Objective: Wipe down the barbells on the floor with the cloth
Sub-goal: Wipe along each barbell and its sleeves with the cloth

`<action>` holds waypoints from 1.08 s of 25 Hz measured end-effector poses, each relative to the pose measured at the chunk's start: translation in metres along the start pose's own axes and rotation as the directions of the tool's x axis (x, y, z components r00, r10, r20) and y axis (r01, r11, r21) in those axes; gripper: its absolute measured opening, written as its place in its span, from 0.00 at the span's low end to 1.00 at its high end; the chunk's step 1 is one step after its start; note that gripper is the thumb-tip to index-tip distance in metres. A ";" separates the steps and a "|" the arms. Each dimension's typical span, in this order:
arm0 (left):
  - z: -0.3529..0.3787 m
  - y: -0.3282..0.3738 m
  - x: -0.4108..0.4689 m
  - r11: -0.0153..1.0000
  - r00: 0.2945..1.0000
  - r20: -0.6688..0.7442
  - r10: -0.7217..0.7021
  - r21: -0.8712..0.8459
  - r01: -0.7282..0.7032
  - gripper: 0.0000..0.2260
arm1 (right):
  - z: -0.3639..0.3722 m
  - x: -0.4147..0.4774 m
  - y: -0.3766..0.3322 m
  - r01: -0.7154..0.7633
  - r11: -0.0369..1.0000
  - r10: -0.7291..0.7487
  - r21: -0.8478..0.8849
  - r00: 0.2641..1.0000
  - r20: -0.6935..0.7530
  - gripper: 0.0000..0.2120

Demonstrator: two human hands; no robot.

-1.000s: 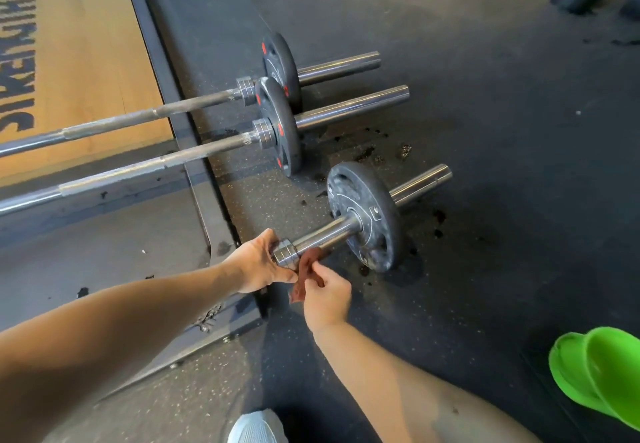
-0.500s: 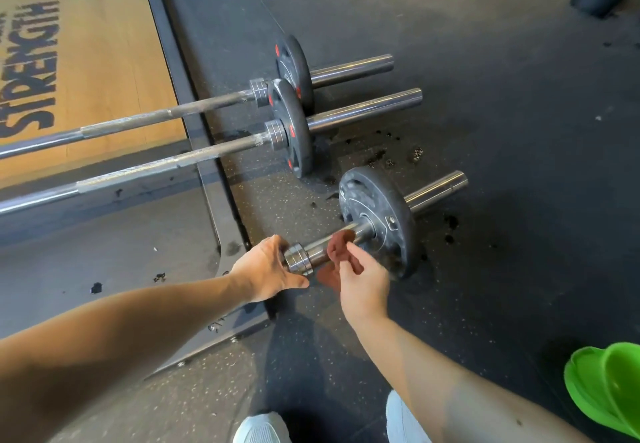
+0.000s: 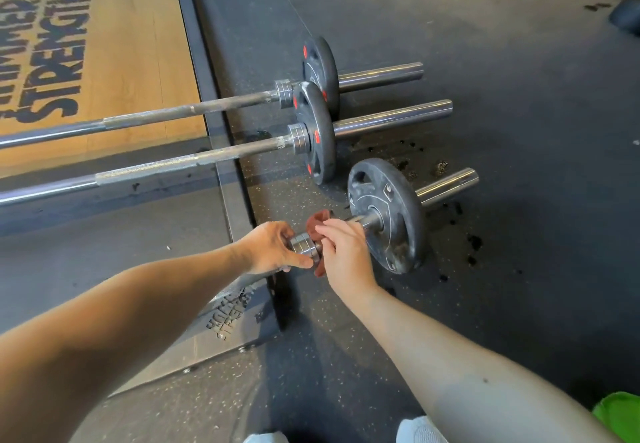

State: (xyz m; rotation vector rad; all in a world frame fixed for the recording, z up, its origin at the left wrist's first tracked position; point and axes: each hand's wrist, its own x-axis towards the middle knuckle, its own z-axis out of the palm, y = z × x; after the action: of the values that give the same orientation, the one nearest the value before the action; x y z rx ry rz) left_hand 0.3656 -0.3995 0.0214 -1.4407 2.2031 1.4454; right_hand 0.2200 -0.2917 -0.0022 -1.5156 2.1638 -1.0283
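Head view, looking down on three barbells lying side by side on the floor [image 3: 519, 252].

Left hand [image 3: 273, 248]: fingers and thumb curled round the ringed collar [image 3: 304, 247] of the near barbell [image 3: 446, 184].

Right hand [image 3: 346, 252]: closed over the red-brown cloth [image 3: 318, 219], holding it round the shaft just beside the collar, between collar and plate [image 3: 388, 214]. Cloth bunched above the fingers, a tail showing below the palm.

Plate upright and scuffed, its rim on the floor, bare sleeve end beyond it.

Mid barbell [image 3: 173, 165] and far barbell [image 3: 173, 115] farther off, untouched, each with a black plate marked red, shafts crossing over the wooden platform [image 3: 138, 61] at left.

Two pale shoes [image 3: 419, 430] at the bottom edge. Green object [image 3: 620, 415] in the bottom right corner, kind not to be told.
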 end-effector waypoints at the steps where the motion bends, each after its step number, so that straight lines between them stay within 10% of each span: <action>1: -0.004 -0.002 0.004 1.000 1.000 0.006 -0.017 -0.015 0.018 0.26 | 0.004 -0.009 0.004 0.011 1.000 -0.010 0.023 0.999 -0.033 0.15; 7: -0.021 -0.012 0.023 0.997 0.998 0.028 -0.062 -0.046 0.064 0.45 | 0.014 -0.021 0.009 -0.124 0.941 0.143 0.314 0.989 -0.040 0.14; 17: -0.021 -0.008 0.023 0.999 0.998 0.053 -0.041 -0.014 0.042 0.38 | 0.020 -0.010 0.002 -0.005 0.979 0.037 0.203 0.987 -0.154 0.16; 22: -0.013 -0.009 0.013 0.998 0.997 0.071 -0.034 -0.057 0.038 0.29 | 0.003 -0.055 0.028 -0.457 0.856 0.393 0.241 0.879 0.270 0.15; 27: -0.002 -0.008 0.006 0.998 0.999 0.022 -0.033 -0.045 0.034 0.24 | -0.083 -0.022 -0.028 -0.373 0.918 0.311 0.137 0.889 0.335 0.09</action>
State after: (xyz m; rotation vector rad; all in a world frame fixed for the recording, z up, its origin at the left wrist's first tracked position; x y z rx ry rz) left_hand 0.3690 -0.4056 0.0143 -1.4620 2.1370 1.5022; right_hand 0.1976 -0.2452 0.0724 -1.0672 1.9491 -0.7975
